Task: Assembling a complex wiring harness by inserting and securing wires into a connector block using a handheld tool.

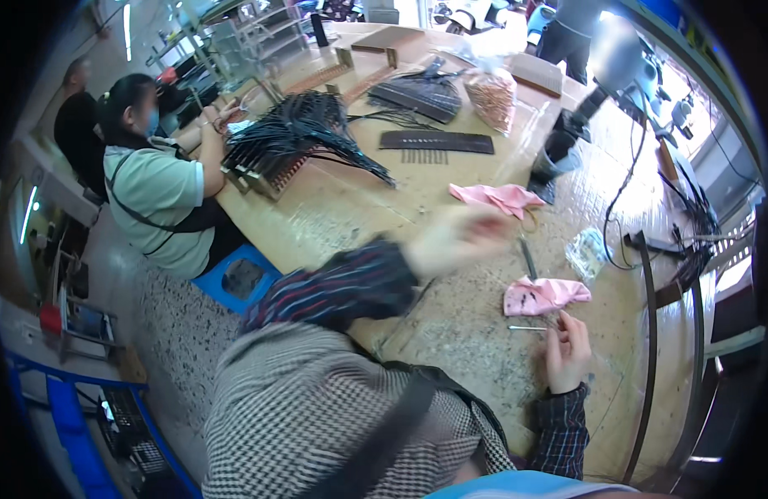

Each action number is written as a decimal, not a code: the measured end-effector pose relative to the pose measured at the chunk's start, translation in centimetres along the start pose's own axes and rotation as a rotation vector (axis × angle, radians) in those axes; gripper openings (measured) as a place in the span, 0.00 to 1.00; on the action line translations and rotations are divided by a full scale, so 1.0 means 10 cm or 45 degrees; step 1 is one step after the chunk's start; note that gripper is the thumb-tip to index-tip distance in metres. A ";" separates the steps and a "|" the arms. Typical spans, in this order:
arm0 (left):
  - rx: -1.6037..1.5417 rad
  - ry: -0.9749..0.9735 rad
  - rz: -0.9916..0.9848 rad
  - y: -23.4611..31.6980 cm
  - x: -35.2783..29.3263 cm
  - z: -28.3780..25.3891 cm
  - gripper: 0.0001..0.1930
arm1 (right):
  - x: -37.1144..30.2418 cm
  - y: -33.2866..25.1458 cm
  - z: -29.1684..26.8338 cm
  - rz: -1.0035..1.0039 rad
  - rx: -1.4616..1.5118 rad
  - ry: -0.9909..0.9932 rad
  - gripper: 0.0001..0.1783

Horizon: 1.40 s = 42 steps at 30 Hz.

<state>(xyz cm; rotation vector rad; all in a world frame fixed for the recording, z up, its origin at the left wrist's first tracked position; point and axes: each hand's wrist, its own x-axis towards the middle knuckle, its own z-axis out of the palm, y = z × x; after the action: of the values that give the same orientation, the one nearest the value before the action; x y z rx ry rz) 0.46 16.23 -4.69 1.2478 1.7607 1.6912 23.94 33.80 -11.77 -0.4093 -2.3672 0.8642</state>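
Observation:
My left hand (pixel 463 241) reaches across the table, smeared by motion, so its fingers cannot be read. Just beyond it lies a crumpled pink cloth (pixel 499 198). My right hand (pixel 569 351) rests low over the table with curled fingers, and a thin silver rod (pixel 527 328) sticks out leftward from its fingertips. Above that rod sits a second pink cloth (pixel 544 297) with dark marks or small dark pieces on it. A dark, slim pen-like tool (pixel 529 258) lies between the two cloths. To its right is a small clear plastic bag (pixel 587 253) with pale contents.
Bundled black cables (pixel 305 137) lie on a rack at the left, near a seated co-worker (pixel 163 187). A long dark comb-like bar (pixel 436 142), a bag of copper-coloured pieces (pixel 492 98) and a dark upright stand (pixel 559 150) are farther back. A blue stool (pixel 238 279) stands beside the table.

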 end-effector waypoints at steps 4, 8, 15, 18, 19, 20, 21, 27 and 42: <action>0.999 1.379 -0.101 -1.04 -1.15 -1.88 0.29 | 0.03 -0.07 0.06 0.125 0.110 0.026 0.17; 1.401 1.630 -0.288 -1.19 -1.30 -2.75 0.34 | 0.12 -0.14 0.15 0.156 0.130 0.143 0.16; 1.225 1.450 -0.673 -1.06 -1.37 -2.97 0.33 | 0.19 -0.62 0.45 0.006 0.107 0.201 0.14; 1.132 1.350 -0.689 -0.92 -1.52 -2.91 0.33 | 0.29 -0.82 0.61 -0.045 0.154 0.092 0.13; 1.129 1.346 -0.691 -0.89 -1.60 -2.90 0.33 | 0.36 -0.89 0.66 -0.097 0.158 0.012 0.13; 1.049 1.275 -0.727 -0.86 -1.73 -2.93 0.32 | 0.45 -0.97 0.71 -0.148 0.163 -0.070 0.13; 0.975 1.203 -0.763 -0.84 -1.89 -2.95 0.31 | 0.52 -1.04 0.77 -0.196 0.173 -0.152 0.12; 0.564 0.849 -0.365 -0.71 -2.51 -2.90 0.25 | 1.19 -1.19 1.50 -0.180 0.367 -0.563 0.21; -0.041 -0.080 -0.141 -1.10 -0.93 -2.51 0.24 | 0.21 -1.34 1.07 -0.020 -0.009 -0.610 0.31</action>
<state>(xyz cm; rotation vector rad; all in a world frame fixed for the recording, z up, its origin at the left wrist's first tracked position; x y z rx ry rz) -18.06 -4.45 -12.91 1.1552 1.7265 1.5951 14.59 19.61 -8.65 -0.1990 -2.8021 1.0383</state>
